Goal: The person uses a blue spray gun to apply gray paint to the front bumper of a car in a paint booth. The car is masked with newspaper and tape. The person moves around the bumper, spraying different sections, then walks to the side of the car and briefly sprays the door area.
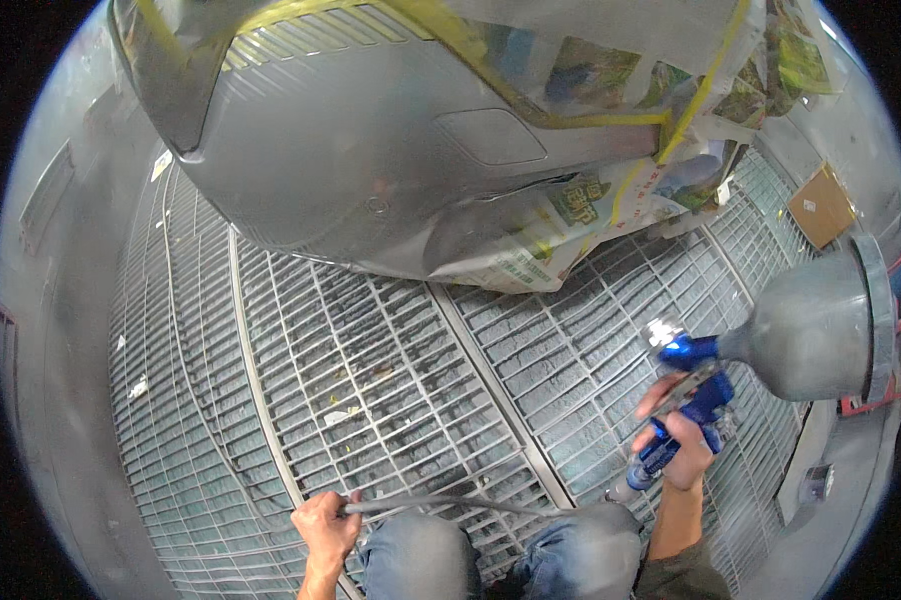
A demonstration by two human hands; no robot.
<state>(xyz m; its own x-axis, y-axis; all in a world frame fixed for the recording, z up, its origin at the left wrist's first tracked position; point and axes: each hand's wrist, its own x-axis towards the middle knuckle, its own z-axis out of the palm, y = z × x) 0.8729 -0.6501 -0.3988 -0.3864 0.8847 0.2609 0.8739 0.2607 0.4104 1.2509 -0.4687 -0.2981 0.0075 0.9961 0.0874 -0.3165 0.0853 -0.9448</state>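
Observation:
My right hand grips a blue spray gun at the right, its silver head tilted up and left, with a grey paint cup attached on the right side. A grey hose runs from near the gun's lower end across my knees to my left hand, which is closed around it at bottom centre-left. Above both hands is a grey-coated vehicle panel, its borders masked with yellow tape and printed paper sheets.
A floor of metal grating spreads under the panel and around my bent knees. At the right, a brown cardboard piece lies near the grey booth wall. Red bars show partly behind the cup.

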